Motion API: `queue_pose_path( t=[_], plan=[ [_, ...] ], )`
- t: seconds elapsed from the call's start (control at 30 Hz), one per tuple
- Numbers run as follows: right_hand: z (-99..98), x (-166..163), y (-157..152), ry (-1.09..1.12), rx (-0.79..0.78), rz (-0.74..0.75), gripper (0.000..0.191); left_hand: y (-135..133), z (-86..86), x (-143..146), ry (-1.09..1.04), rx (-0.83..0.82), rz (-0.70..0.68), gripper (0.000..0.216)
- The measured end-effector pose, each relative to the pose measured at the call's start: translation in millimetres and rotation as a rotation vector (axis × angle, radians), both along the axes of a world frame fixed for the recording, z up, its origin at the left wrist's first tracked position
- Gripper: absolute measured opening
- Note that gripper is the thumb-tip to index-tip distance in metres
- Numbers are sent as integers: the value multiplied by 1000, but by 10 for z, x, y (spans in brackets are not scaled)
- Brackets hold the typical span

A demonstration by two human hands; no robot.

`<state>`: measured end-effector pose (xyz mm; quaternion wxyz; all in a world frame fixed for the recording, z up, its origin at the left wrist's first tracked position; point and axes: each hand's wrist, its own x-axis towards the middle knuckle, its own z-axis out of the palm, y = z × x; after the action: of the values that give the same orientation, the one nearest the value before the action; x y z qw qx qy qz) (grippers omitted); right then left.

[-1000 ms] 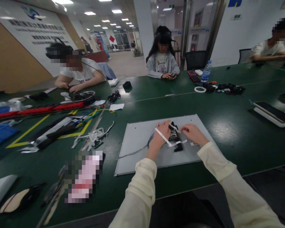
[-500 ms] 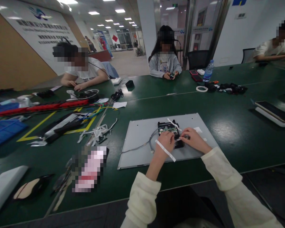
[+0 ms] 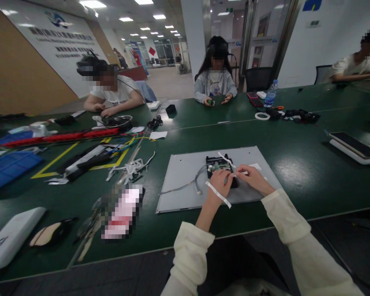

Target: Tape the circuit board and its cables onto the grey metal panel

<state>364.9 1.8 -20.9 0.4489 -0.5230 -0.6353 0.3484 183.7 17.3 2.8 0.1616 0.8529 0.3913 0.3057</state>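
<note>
Circuit board [image 3: 218,165], markings too small

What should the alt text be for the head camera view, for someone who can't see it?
The person's left hand and right hand meet over a small black circuit module on a grey panel on a green table. A white strip lies across the left wrist, and a grey cable runs from the module. Other people sit along the far side.

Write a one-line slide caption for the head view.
Left hand and right hand work at a small black circuit module on a flat grey panel atop a dark green table.
</note>
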Motion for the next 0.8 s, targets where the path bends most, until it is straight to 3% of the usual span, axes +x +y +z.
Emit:
queue_pose_path(
  t=[0.17,0.4,0.8],
  plan=[
    [8,-31,-42,-123,34,-69,24,20,-45,-20,26,26,117,18],
    [5,-56,-113,-312,71,-223,20,9,-125,2,108,-36,147,22],
    [-67,-138,-115,-578,44,-279,13,-10,-132,50,315,-5,263,13]
  ],
)
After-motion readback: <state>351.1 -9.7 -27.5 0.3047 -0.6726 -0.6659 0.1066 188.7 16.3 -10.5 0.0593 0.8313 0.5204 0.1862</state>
